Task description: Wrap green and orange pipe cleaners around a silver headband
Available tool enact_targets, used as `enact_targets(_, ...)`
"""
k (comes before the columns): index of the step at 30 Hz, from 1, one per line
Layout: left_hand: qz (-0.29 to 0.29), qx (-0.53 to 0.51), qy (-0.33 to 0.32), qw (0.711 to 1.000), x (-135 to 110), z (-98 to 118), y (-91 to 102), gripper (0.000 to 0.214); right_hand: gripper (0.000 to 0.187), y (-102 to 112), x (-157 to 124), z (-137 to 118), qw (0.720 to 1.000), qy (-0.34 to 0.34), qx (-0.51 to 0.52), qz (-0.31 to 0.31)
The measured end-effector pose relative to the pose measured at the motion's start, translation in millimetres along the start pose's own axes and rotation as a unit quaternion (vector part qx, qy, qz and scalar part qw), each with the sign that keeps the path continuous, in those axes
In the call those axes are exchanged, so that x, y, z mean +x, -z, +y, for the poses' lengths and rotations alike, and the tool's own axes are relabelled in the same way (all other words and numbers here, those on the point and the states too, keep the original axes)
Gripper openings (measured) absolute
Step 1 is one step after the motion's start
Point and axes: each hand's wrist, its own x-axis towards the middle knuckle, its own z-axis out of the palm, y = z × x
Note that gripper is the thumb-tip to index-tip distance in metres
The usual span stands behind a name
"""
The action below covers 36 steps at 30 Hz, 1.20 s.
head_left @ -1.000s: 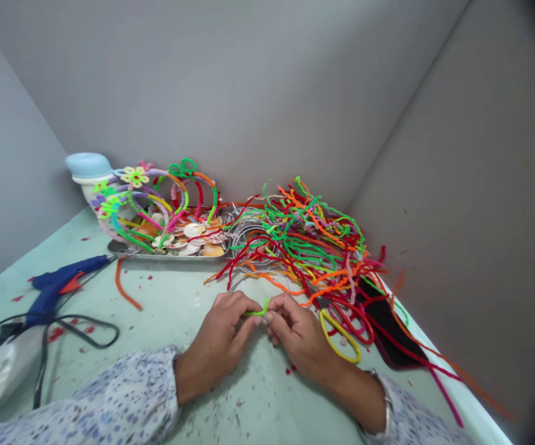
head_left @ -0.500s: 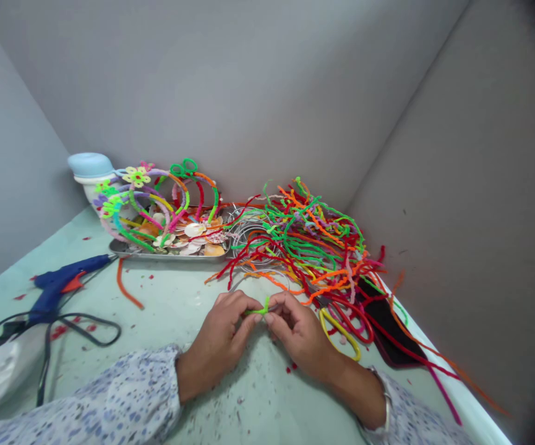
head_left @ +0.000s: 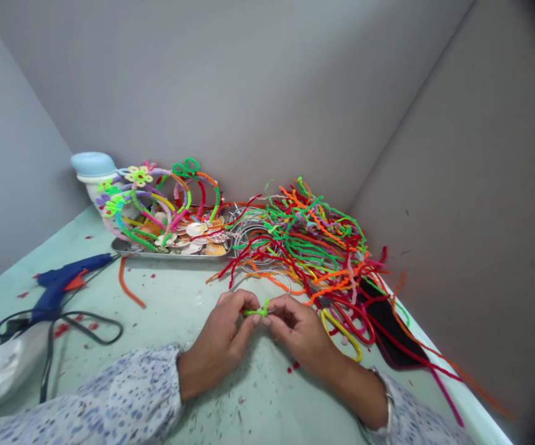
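A short bright green pipe cleaner (head_left: 263,311) sits between my two hands over the table's front middle. Its one end stands up while another part runs sideways toward the left fingers. My left hand (head_left: 223,337) pinches it between thumb and index finger. From the other side, my right hand (head_left: 302,334) grips it with thumb and fingertips, close against the left thumb. The fingers cover part of the pipe cleaner. Just right of my right hand lie scissors with a yellow handle (head_left: 344,337) and a red loop (head_left: 364,324).
Behind my hands spreads a tangled heap of coloured pipe cleaners (head_left: 313,247). A metal tray (head_left: 174,256) holds shells and decorated headbands (head_left: 174,185). At left lie a blue glue gun (head_left: 58,284) with its cord and a plastic bag (head_left: 7,371). A dark phone-like slab (head_left: 397,330) is at right.
Both hands stay almost in place, with small finger movements around the green pipe cleaner. The whole view has shifted slightly.
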Motion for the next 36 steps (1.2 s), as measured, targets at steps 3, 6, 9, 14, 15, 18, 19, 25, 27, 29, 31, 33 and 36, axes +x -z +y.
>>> enact_targets(3, -0.008, -0.005, -0.003, 1.0, 1, 0, 0.1, 0.008, 0.011, -1, 0, 2, 1.0, -0.007, 0.009, 0.004)
enact_targets(6, -0.012, -0.006, -0.007, 1.0, 1, 1, 0.5, 0.01, 0.012, -1, 0, 4, 1.0, -0.012, 0.02, 0.013)
enact_targets(9, -0.013, -0.004, -0.012, 1.0, 2, 2, 1.1, 0.01, 0.014, -1, -1, 5, 0.999, -0.019, 0.035, 0.02)
enact_targets(14, -0.019, 0.008, -0.03, 0.999, 3, 3, 1.2, 0.011, 0.015, -1, -3, 3, 0.999, -0.024, 0.046, 0.015)
enact_targets(15, -0.02, 0.011, -0.033, 0.999, 3, 3, 1.1, 0.011, 0.015, -1, -3, 2, 0.998, -0.025, 0.049, 0.014)
enact_targets(18, -0.022, 0.015, -0.037, 0.999, 2, 3, 1.2, 0.011, 0.014, 0, -4, -2, 0.998, -0.034, 0.056, 0.007)
enact_targets(19, -0.023, 0.016, -0.037, 0.999, 2, 2, 1.3, 0.011, 0.014, 0, -4, -3, 0.998, -0.037, 0.058, 0.005)
enact_targets(25, -0.029, 0.019, -0.03, 0.999, 2, 1, 1.4, 0.011, 0.013, 0, -5, -7, 0.997, -0.041, 0.062, -0.006)
enact_targets(27, -0.027, 0.02, -0.025, 0.999, 2, 1, 0.7, 0.011, 0.013, 0, -5, -6, 0.998, -0.039, 0.053, -0.004)
enact_targets(29, -0.027, 0.021, -0.021, 0.999, 2, 0, -0.2, 0.011, 0.013, 0, -4, -6, 0.999, -0.033, 0.039, -0.002)
enact_targets(31, -0.029, 0.023, -0.017, 0.999, 2, -1, -0.9, 0.011, 0.014, 0, -2, -4, 0.999, -0.024, 0.022, -0.002)
enact_targets(33, -0.032, 0.023, -0.015, 0.999, 2, -1, -1.3, 0.01, 0.016, 0, -1, -3, 1.0, -0.02, 0.01, -0.003)
enact_targets(36, -0.036, 0.025, -0.017, 0.999, 2, -1, -1.1, 0.011, 0.018, 1, 1, -1, 1.0, -0.027, 0.014, -0.004)
